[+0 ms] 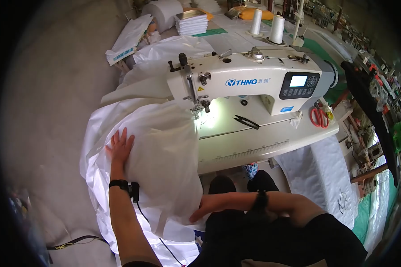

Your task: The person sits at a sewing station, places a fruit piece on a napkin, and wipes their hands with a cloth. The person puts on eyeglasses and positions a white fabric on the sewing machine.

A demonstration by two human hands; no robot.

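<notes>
A large white plastic-like sheet [165, 138] drapes over the left end of the sewing machine [236, 80] and hangs down toward my lap. Its edge runs up to the lit needle area under the presser foot [196, 113]. My left hand [120, 146] lies on the sheet's left part with fingers spread. At the sheet's lower right edge, my right hand [206, 207] grips the material; some of its fingers are hidden behind the folds. Black thread snips [246, 122] lie on the machine bed, apart from both hands.
Red-handled scissors [319, 118] rest at the bed's right end. Two white thread cones [277, 29] stand behind the machine. A folded white stack [191, 23] and a white roll [162, 13] sit at the back. White quilted material [314, 173] hangs at the right. A black cable [75, 241] crosses the floor.
</notes>
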